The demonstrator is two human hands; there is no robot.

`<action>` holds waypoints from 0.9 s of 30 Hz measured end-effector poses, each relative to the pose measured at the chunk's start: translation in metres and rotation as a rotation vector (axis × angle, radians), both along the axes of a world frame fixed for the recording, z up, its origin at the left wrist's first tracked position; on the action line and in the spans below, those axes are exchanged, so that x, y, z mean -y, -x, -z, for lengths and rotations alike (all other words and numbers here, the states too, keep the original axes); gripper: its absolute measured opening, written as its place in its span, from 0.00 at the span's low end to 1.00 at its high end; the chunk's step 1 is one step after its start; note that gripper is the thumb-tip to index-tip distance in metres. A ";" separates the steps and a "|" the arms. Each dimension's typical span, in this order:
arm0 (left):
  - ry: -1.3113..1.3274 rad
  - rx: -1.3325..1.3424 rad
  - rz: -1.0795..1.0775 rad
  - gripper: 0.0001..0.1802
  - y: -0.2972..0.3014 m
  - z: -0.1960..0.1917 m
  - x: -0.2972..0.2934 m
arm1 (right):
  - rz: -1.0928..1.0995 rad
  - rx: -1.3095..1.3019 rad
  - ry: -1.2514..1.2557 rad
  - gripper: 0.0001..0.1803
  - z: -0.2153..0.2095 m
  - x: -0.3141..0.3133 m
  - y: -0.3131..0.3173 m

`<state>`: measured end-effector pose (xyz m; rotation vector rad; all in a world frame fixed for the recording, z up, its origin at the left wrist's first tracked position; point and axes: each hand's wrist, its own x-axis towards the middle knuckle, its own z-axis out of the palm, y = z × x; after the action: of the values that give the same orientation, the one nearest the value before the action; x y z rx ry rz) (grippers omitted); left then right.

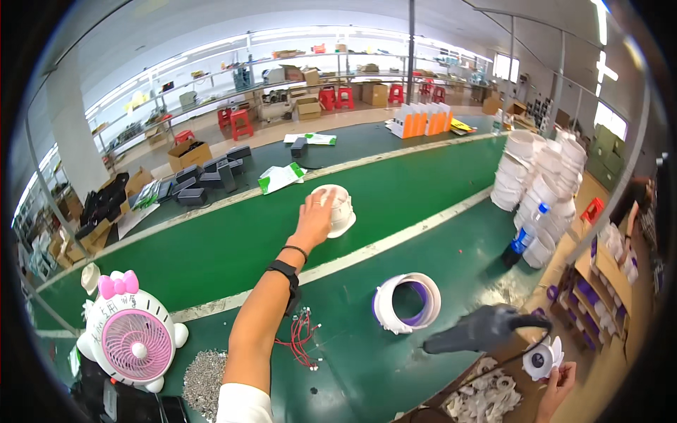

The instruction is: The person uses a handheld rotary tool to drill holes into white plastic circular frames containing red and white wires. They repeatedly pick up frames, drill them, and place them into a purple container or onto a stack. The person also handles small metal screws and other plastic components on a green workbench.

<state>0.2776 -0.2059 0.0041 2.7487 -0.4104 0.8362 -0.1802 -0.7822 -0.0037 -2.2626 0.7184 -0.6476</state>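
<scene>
Left arm is stretched far out ahead, forearm running up from the lower edge — a dark watch and a thin black band sit at the wrist. The left hand [314, 218] is out at full reach, fingers spread and curled, palm facing away and down. Down at the lower right corner, the right hand [557, 384] is low and close — fingers [562, 372] pinched upward, wrist bent inward

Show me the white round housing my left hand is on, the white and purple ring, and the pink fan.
white round housing [343, 211], head view, right side wall
white and purple ring [386, 304], head view, left outer wall
pink fan [137, 345], head view, grille centre
</scene>
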 end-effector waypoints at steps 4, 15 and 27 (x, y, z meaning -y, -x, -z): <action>0.097 0.033 0.023 0.35 0.019 -0.009 0.004 | -0.011 -0.063 -0.078 0.08 0.022 0.017 0.048; 0.382 -0.123 0.183 0.18 0.119 -0.016 -0.049 | -0.284 0.085 0.020 0.05 0.001 -0.043 -0.042; 0.475 -0.401 0.086 0.23 0.482 -0.027 0.060 | -1.295 0.373 0.588 0.23 -0.112 -0.228 -0.445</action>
<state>-0.2042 -0.2658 0.0316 2.3495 -0.2124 0.2929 0.2647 -0.5540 0.1080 -2.3728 -1.2002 -0.5793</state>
